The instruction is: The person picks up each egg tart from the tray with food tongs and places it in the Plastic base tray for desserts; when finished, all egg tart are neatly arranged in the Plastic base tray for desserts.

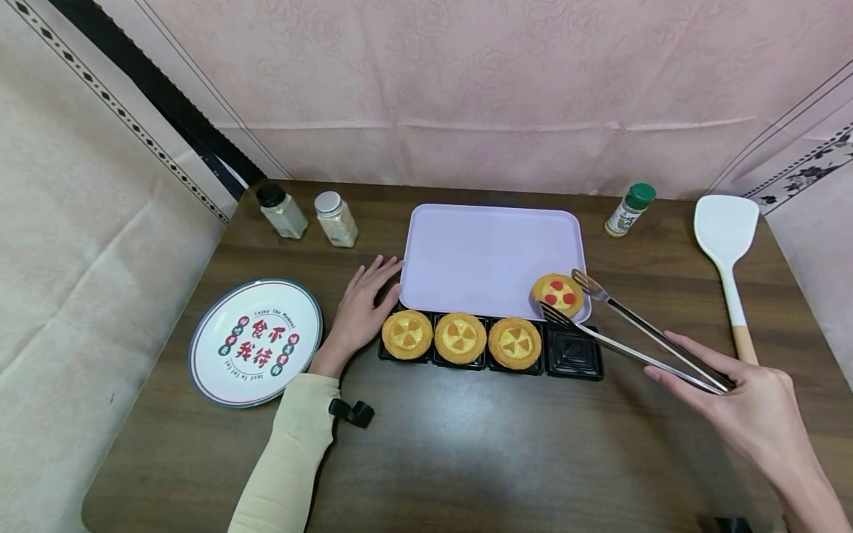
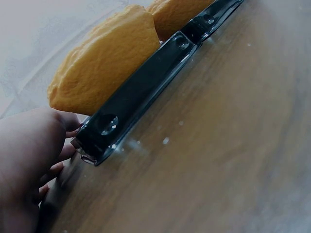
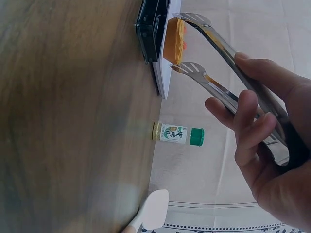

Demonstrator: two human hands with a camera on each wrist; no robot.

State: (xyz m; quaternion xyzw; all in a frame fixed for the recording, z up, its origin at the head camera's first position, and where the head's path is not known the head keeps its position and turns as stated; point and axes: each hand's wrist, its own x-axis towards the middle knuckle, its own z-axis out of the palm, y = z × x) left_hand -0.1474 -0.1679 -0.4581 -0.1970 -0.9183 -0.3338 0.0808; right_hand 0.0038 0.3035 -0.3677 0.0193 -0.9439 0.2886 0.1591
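My right hand holds metal tongs between thumb and fingers. Their spread tips stand on either side of a tart with red round toppings, which sits at the near right corner of the lavender tray; whether they touch it I cannot tell. Extended and relaxed, my left hand lies by that tray's left edge, next to a black compartment tray. Three yellow-topped tarts fill its left compartments; the rightmost holds nothing. The left wrist view shows a tart side above the black wall.
A round white plate with red lettering lies left. Behind it stand a black-capped jar and a white-capped jar. To the right are a green-capped bottle and a white spatula with a wooden handle end.
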